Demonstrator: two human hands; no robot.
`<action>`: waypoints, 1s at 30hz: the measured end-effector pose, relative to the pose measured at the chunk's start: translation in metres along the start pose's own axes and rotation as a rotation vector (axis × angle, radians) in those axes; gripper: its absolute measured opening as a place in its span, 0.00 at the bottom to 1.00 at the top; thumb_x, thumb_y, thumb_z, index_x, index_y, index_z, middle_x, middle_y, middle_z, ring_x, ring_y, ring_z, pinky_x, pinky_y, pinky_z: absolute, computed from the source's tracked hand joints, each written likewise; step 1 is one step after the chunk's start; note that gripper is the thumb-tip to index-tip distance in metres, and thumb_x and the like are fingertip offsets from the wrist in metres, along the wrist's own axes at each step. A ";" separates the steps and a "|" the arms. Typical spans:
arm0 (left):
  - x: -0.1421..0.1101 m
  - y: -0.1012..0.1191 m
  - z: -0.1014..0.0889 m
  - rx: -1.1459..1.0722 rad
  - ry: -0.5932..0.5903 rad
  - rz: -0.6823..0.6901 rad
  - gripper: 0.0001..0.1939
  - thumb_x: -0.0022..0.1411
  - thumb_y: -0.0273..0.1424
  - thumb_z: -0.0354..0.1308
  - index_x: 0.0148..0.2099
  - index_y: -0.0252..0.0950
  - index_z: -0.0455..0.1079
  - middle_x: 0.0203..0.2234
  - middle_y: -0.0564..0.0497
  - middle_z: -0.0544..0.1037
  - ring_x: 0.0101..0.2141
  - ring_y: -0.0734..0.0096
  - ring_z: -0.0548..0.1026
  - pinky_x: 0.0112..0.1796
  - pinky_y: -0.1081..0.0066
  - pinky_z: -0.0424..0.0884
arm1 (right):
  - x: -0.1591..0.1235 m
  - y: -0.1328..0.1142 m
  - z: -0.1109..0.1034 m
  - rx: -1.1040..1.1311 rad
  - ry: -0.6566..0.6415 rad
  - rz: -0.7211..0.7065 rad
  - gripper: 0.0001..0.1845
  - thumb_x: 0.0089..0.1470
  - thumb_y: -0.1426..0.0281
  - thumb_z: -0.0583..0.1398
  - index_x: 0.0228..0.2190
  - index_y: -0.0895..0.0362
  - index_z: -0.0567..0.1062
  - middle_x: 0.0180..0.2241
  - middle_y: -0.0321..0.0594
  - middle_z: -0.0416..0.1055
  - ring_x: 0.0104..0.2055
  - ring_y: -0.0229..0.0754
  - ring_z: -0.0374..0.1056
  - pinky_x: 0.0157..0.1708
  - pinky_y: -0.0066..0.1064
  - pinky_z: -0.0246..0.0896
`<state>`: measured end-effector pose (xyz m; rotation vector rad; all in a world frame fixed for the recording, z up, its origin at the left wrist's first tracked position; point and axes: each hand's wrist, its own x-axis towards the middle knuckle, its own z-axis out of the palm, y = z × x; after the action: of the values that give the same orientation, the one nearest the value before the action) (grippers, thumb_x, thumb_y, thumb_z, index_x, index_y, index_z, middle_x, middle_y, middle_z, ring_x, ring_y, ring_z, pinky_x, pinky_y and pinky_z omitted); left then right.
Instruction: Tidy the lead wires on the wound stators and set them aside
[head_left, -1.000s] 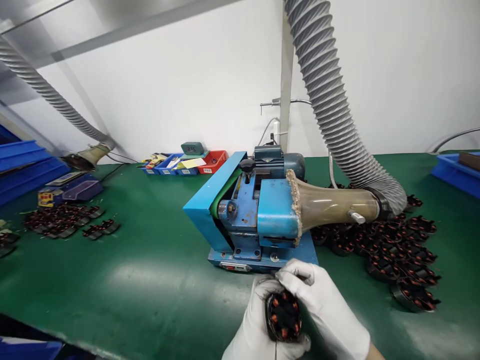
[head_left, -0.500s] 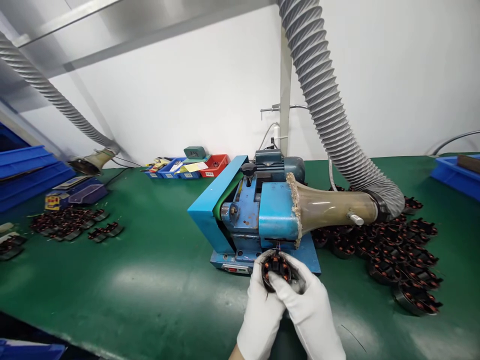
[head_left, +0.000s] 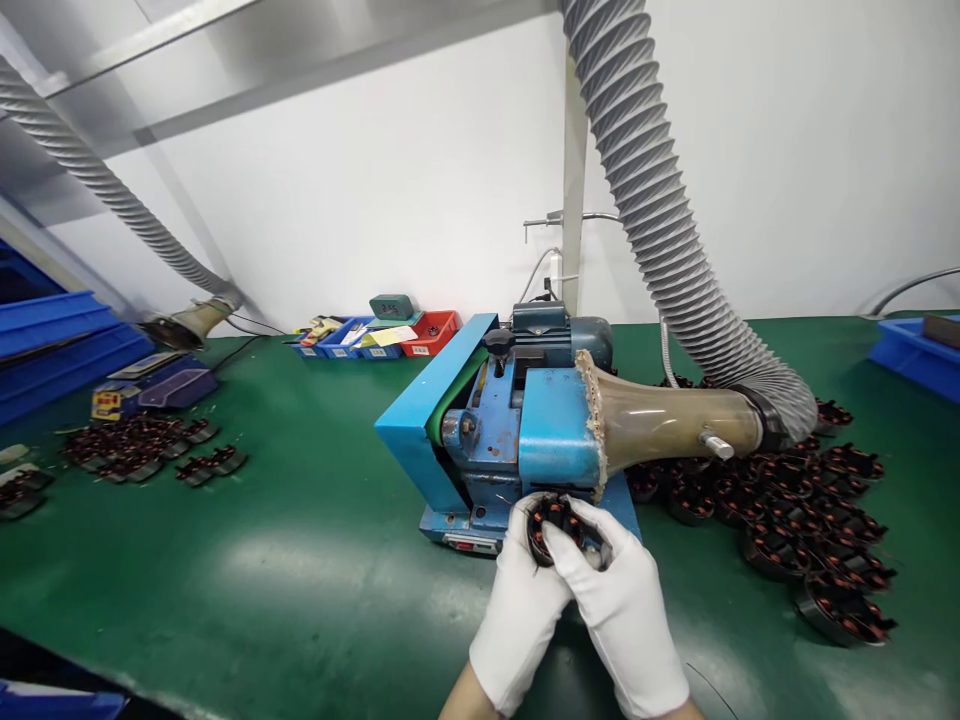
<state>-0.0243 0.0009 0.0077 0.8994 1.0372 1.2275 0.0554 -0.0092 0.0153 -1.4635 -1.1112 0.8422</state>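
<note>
Both my hands wear white gloves and hold one round black motor stator (head_left: 555, 530) with copper windings, just in front of the blue belt-driven machine (head_left: 559, 425). My left hand (head_left: 519, 605) is closed around its left side. With the thumb over the front face, my right hand (head_left: 619, 590) grips it from the right. Thin wire ends (head_left: 507, 499) stick out towards the upper left, close to the machine's lower front. Whether the stator touches the machine, I cannot tell. The fingers behind it are hidden.
Many stators (head_left: 787, 510) lie piled to the right, with another group (head_left: 135, 447) far left. A beige suction hood (head_left: 667, 412) on a grey hose (head_left: 637, 170) adjoins the machine. Small bins (head_left: 431, 332) stand at the back of the green table (head_left: 300, 580).
My hands have lifted the stator slightly towards the machine. It appears turned: its wire ends pointed straight up before and now lean to the upper left. The view has shifted a little.
</note>
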 end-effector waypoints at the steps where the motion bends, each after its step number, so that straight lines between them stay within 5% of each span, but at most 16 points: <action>1: 0.001 0.001 0.001 0.005 0.003 0.001 0.20 0.47 0.23 0.61 0.44 0.39 0.64 0.38 0.50 0.77 0.39 0.68 0.75 0.43 0.70 0.70 | 0.001 -0.002 0.000 -0.016 0.003 -0.005 0.19 0.46 0.57 0.62 0.36 0.57 0.77 0.38 0.47 0.78 0.39 0.52 0.73 0.42 0.42 0.68; 6: -0.004 0.007 0.000 0.042 0.002 0.003 0.20 0.45 0.24 0.62 0.43 0.38 0.65 0.37 0.50 0.78 0.38 0.68 0.75 0.42 0.71 0.70 | -0.005 -0.004 -0.001 -0.041 0.019 -0.006 0.20 0.46 0.56 0.61 0.36 0.58 0.77 0.38 0.48 0.78 0.40 0.53 0.73 0.43 0.43 0.68; 14: -0.057 0.001 -0.033 0.181 0.039 -0.022 0.25 0.44 0.28 0.64 0.48 0.42 0.69 0.46 0.48 0.76 0.47 0.55 0.72 0.48 0.65 0.69 | -0.067 0.026 0.008 0.016 0.098 -0.016 0.22 0.38 0.60 0.65 0.39 0.54 0.78 0.44 0.46 0.76 0.46 0.57 0.71 0.46 0.42 0.69; 18: -0.067 -0.013 -0.058 0.339 0.081 0.039 0.29 0.40 0.27 0.65 0.48 0.44 0.70 0.48 0.48 0.74 0.50 0.53 0.71 0.50 0.62 0.67 | -0.077 0.039 0.002 -0.057 0.000 -0.172 0.24 0.40 0.60 0.65 0.42 0.52 0.77 0.45 0.43 0.76 0.46 0.55 0.72 0.46 0.39 0.70; 21: -0.066 -0.024 -0.093 0.664 0.093 0.133 0.31 0.31 0.26 0.65 0.45 0.39 0.72 0.47 0.45 0.75 0.48 0.52 0.72 0.51 0.60 0.66 | -0.069 0.054 -0.018 -0.224 -0.067 -0.393 0.21 0.45 0.60 0.64 0.42 0.51 0.76 0.42 0.41 0.77 0.43 0.51 0.74 0.42 0.34 0.72; 24: -0.056 -0.018 -0.145 1.081 0.300 -0.009 0.30 0.29 0.31 0.65 0.43 0.38 0.72 0.47 0.44 0.75 0.47 0.55 0.73 0.51 0.65 0.67 | -0.047 0.063 -0.051 -0.406 -0.031 -0.541 0.13 0.52 0.62 0.59 0.37 0.54 0.77 0.37 0.42 0.79 0.38 0.46 0.76 0.40 0.31 0.72; 26: -0.043 -0.001 -0.181 1.163 0.426 -0.129 0.30 0.34 0.37 0.63 0.44 0.34 0.71 0.37 0.43 0.80 0.41 0.51 0.77 0.45 0.61 0.71 | -0.025 0.061 -0.076 -0.624 0.041 -0.505 0.13 0.56 0.63 0.55 0.36 0.56 0.77 0.37 0.44 0.79 0.38 0.45 0.75 0.41 0.32 0.71; 28: -0.027 0.020 -0.210 1.232 0.611 -0.178 0.35 0.46 0.46 0.56 0.53 0.30 0.64 0.41 0.35 0.77 0.45 0.41 0.73 0.45 0.53 0.68 | -0.001 0.056 -0.097 -0.985 0.121 -0.366 0.15 0.57 0.67 0.53 0.40 0.58 0.75 0.41 0.47 0.76 0.43 0.47 0.72 0.45 0.37 0.67; 30: -0.014 0.033 -0.224 1.314 0.830 -0.167 0.49 0.49 0.51 0.52 0.60 0.14 0.49 0.49 0.15 0.64 0.50 0.19 0.63 0.42 0.37 0.62 | 0.023 0.052 -0.109 -1.108 0.175 -0.295 0.17 0.54 0.70 0.56 0.45 0.63 0.73 0.45 0.56 0.73 0.47 0.57 0.68 0.44 0.48 0.65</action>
<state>-0.2481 -0.0097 -0.0254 1.2083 2.6697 0.6339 0.1740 -0.0224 -0.0134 -2.0987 -1.7118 -0.2036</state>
